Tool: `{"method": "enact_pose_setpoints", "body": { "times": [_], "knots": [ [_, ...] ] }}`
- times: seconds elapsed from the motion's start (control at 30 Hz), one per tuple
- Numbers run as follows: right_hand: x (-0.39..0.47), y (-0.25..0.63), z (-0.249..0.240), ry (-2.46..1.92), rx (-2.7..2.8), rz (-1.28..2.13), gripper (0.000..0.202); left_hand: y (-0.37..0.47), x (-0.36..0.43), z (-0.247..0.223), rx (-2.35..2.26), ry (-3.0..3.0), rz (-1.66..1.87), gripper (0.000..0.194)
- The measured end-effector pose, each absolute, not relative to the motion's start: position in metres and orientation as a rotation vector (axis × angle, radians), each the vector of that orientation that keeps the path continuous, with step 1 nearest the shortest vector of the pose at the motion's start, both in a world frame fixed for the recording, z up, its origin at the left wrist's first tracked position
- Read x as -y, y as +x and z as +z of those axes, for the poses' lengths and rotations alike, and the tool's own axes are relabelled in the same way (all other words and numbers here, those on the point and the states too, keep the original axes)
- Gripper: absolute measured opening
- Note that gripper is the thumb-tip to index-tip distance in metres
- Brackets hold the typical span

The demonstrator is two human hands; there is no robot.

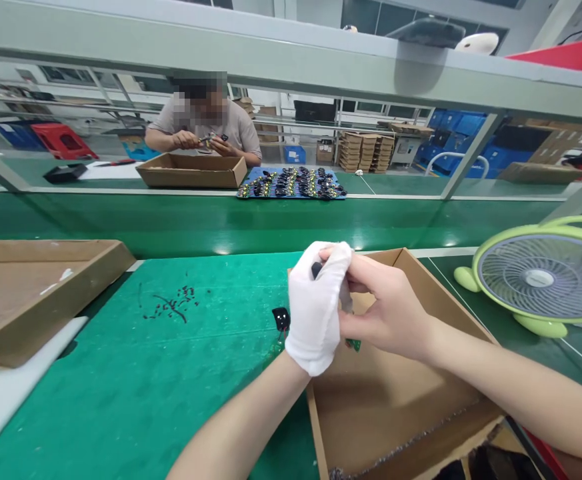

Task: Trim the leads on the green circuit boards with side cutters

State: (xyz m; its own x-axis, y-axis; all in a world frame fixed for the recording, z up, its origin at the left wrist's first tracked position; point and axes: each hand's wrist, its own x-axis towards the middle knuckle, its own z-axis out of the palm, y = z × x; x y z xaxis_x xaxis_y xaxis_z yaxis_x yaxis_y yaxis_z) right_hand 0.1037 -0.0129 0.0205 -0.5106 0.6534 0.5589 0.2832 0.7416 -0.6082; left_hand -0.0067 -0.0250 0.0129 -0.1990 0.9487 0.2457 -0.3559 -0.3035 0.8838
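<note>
My left hand (315, 310), in a white glove, is closed around part of a small wired circuit board assembly. At its wrist side a black square piece (281, 318) with thin red wires hangs out. My bare right hand (388, 307) meets the glove from the right, its thumb and fingers pinched together against the same assembly. A green circuit board corner (353, 345) shows below the right thumb, and a black rounded end (316, 269) pokes up between the gloved fingers. The fingers hide the rest. Both hands are above the left side of an open cardboard box (371, 427).
Black scraps (173, 305) lie on the green mat (121, 373). A shallow cardboard tray (85, 267) is at left, a green fan (541, 277) at right. Across the bench, a person (241, 127) handles parts beside a cardboard box (191, 175) and a blue tray of assemblies (343, 193).
</note>
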Motion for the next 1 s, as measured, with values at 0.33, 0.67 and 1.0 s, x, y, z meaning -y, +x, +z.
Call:
{"method": "enact_pose_setpoints", "body": {
  "times": [0.33,0.67,1.0],
  "knots": [
    [0.003,0.109,0.037,-0.711,2.108,0.529,0.035,-0.014,0.013,0.015,-0.686,0.971,1.595,0.038],
    [-0.023,0.113,0.065,-0.796,2.429,0.162,0.06,-0.019,0.004,0.025,-0.658,0.919,1.398,0.012],
    [-0.051,0.163,-0.015,-1.183,2.986,0.538,0.05,-0.04,-0.007,0.02,-0.85,0.945,1.606,0.054]
  ]
}}
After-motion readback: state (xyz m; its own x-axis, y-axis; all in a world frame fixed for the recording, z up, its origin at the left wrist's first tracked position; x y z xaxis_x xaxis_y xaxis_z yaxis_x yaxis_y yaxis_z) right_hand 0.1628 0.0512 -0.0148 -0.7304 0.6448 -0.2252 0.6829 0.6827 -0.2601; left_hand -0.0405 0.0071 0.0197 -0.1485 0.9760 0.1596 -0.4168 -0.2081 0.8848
